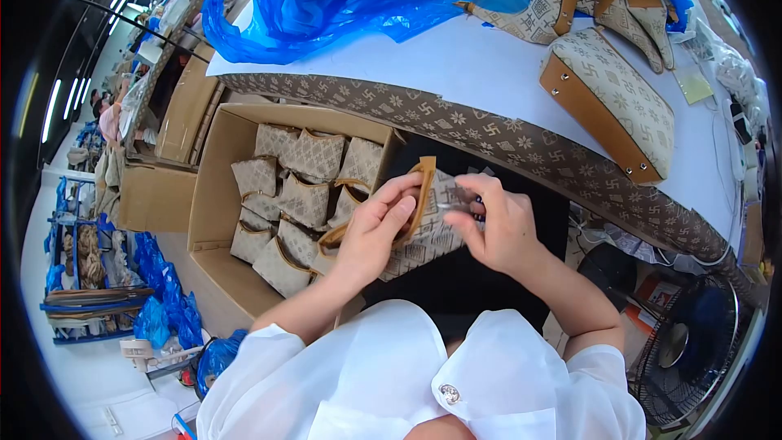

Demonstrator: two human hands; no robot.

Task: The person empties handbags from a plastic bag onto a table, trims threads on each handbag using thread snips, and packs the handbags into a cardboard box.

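A beige patterned fabric pouch with tan trim (419, 246) is held up between the near edge of a white worktop (476, 73) and the person's lap, just right of an open cardboard box (209, 187). The left hand (366, 238) grips its trimmed edge; the right (509, 235) has thumb and forefinger closed at its side, on what I cannot tell. Holding the trim firmly should keep the fabric steady.

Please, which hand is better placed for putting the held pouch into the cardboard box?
Probably the left hand: it holds the pouch by its tan trim, nearer the cardboard box than the right hand.
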